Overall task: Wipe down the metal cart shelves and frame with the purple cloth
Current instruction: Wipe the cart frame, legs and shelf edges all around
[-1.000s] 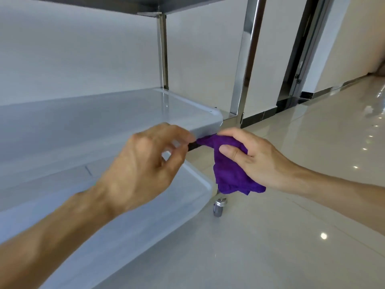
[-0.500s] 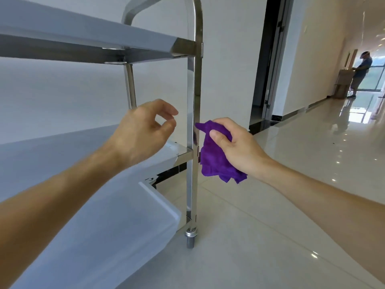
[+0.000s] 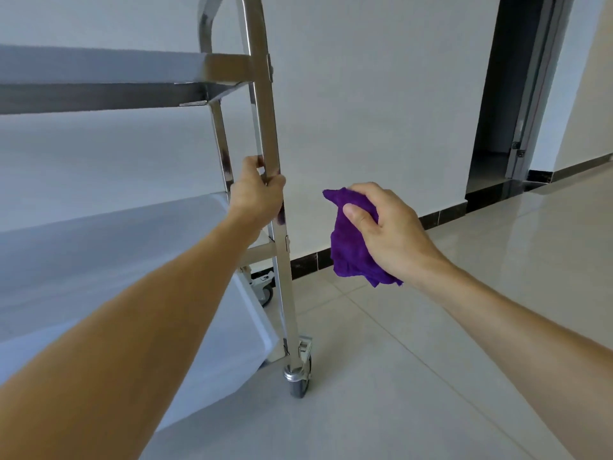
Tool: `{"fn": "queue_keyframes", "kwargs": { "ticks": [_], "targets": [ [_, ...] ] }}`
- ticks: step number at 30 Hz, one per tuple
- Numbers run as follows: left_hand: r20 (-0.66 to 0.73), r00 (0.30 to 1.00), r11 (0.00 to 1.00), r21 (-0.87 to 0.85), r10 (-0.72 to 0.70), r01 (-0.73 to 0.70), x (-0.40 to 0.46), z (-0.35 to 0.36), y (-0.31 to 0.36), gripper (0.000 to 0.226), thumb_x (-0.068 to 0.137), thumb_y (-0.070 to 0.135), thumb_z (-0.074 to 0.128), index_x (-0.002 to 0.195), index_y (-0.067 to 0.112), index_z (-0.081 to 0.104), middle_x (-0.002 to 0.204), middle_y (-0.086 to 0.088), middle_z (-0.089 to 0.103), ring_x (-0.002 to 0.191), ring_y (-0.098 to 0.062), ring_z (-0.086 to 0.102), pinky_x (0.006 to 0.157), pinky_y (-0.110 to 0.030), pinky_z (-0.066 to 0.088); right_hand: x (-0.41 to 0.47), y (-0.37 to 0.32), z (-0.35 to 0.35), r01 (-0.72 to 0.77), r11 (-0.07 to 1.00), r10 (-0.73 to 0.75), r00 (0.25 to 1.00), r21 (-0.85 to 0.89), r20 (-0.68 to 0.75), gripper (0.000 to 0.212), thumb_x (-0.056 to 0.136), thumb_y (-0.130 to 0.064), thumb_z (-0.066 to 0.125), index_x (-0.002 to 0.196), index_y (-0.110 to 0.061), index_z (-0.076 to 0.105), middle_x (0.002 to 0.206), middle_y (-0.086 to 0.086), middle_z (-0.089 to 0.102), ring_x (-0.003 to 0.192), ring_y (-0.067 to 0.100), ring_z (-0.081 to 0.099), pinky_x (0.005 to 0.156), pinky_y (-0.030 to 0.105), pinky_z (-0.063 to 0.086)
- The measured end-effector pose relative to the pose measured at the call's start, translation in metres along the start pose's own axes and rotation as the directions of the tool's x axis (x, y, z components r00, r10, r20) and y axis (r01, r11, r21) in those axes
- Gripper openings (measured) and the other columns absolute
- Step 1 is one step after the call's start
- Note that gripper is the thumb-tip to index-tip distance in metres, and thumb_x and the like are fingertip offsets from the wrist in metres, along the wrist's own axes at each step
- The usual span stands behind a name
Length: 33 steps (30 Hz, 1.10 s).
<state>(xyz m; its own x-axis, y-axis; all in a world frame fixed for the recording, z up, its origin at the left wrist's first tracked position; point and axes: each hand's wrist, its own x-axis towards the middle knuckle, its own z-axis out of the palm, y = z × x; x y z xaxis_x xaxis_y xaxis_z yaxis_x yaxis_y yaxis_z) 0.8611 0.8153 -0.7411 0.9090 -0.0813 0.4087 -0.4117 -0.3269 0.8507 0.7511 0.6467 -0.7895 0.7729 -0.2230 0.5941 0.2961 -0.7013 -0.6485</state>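
My left hand (image 3: 260,194), which half a second ago hovered loosely curled beside the post, now grips the shiny square-section steel upright (image 3: 270,134) of the metal cart, fingers wrapped round it between the top and middle shelves; a second earlier that hand was down at the corner of the middle shelf. My right hand (image 3: 386,227) has come away from the frame; the crumpled purple cloth (image 3: 351,250), which was touching the upright half a second ago, now hangs clear of it to the right, bunched in my fingers with my thumb pressed across its front, its loose end drooping below my palm. The view has shifted lower and nearer, so the grey swivel caster (image 3: 298,380) at the foot of the upright shows; a second caster (image 3: 265,290) sits further back under the cart. The flat steel top shelf (image 3: 99,84), the pale middle shelf (image 3: 109,234) and the pale bottom shelf (image 3: 238,346) each show bare surface; I see nothing lying on them. The cart stands on glossy beige floor tiles (image 3: 414,376) by a white wall (image 3: 381,94); a dark doorway (image 3: 497,111) opens at right.
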Motion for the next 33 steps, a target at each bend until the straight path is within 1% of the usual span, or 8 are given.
{"fn": "queue_keyframes", "kwargs": {
  "ticks": [3,7,9,12,20,24,29,33],
  "targets": [
    [-0.033,0.999,0.998,0.058,-0.015,0.017,-0.006,-0.002,0.002,0.03,0.097,0.023,0.054,0.126,0.021,0.047,0.09,0.009,0.064,0.07,-0.004,0.061,0.055,-0.011,0.049,-0.001,0.014,-0.002,0.047,0.998,-0.049,0.998,0.033,0.044,0.029,0.102,-0.033,0.049,0.13,-0.03,0.054,0.117,-0.002,0.057,0.106,0.013,0.055,0.085,0.022,0.042],
    [-0.042,0.999,0.997,0.072,-0.014,0.017,-0.026,-0.008,0.005,0.027,0.096,0.022,0.056,0.123,0.022,0.049,0.103,-0.004,0.068,0.095,-0.022,0.066,0.091,-0.045,0.055,-0.004,0.025,0.013,0.086,0.993,-0.096,0.989,0.082,0.117,0.027,0.102,-0.03,0.049,0.129,-0.028,0.055,0.115,-0.001,0.057,0.107,0.018,0.054,0.091,0.032,0.045],
    [-0.062,0.998,0.996,0.085,0.0,0.005,-0.042,-0.011,0.01,0.023,0.096,0.021,0.056,0.119,0.022,0.05,0.109,-0.008,0.068,0.104,-0.026,0.066,0.095,-0.049,0.053,-0.012,0.031,0.022,0.074,0.986,-0.089,0.991,0.151,0.1,0.029,0.102,-0.03,0.049,0.13,-0.027,0.055,0.116,0.0,0.057,0.107,0.019,0.055,0.088,0.026,0.045],
    [-0.094,0.995,0.996,0.084,0.022,-0.014,-0.074,-0.02,0.017,0.026,0.098,0.021,0.055,0.124,0.014,0.052,0.1,-0.006,0.066,0.087,-0.021,0.063,0.094,-0.048,0.054,-0.024,0.032,0.036,0.062,0.96,-0.102,0.986,0.273,0.132,0.029,0.102,-0.027,0.05,0.131,-0.025,0.055,0.116,0.002,0.059,0.103,0.016,0.056,0.078,0.011,0.041],
    [-0.111,0.992,0.996,0.065,0.066,-0.059,-0.176,-0.076,0.04,0.009,0.098,0.016,0.056,0.098,0.008,0.054,0.107,-0.035,0.059,0.081,-0.03,0.059,0.09,-0.045,0.056,-0.035,-0.016,0.06,0.067,0.854,-0.144,0.983,0.515,0.11,0.028,0.102,-0.026,0.048,0.129,-0.02,0.055,0.118,0.002,0.062,0.106,0.015,0.057,0.088,0.018,0.046],
    [-0.164,0.981,0.994,-0.003,0.108,-0.11,-0.22,-0.103,0.038,0.012,0.098,0.016,0.052,0.1,0.005,0.054,0.095,-0.024,0.06,0.084,-0.04,0.062,0.084,-0.041,0.056,-0.059,-0.047,0.075,0.129,0.841,-0.253,0.952,0.525,0.171,0.028,0.103,-0.029,0.048,0.13,-0.025,0.054,0.119,-0.003,0.058,0.108,0.013,0.053,0.086,0.009,0.04],
    [-0.242,0.959,0.984,-0.057,0.15,-0.168,-0.273,-0.14,0.033,0.014,0.097,0.021,0.049,0.099,0.009,0.057,0.098,-0.009,0.066,0.086,-0.029,0.063,0.076,-0.034,0.051,-0.074,-0.105,0.081,0.176,0.79,-0.346,0.919,0.588,0.19,0.027,0.102,-0.03,0.048,0.128,-0.027,0.055,0.119,-0.004,0.059,0.111,0.011,0.054,0.093,0.021,0.042],
    [-0.32,0.933,0.985,0.009,0.166,-0.172,-0.321,-0.18,0.036,0.026,0.098,0.023,0.045,0.108,0.002,0.057,0.106,-0.001,0.069,0.089,-0.025,0.064,0.073,-0.027,0.048,-0.103,-0.163,0.094,0.28,0.739,-0.51,0.827,0.613,0.236,0.027,0.102,-0.03,0.05,0.128,-0.026,0.055,0.118,-0.005,0.059,0.112,0.012,0.052,0.095,0.024,0.041]
  ]
}}
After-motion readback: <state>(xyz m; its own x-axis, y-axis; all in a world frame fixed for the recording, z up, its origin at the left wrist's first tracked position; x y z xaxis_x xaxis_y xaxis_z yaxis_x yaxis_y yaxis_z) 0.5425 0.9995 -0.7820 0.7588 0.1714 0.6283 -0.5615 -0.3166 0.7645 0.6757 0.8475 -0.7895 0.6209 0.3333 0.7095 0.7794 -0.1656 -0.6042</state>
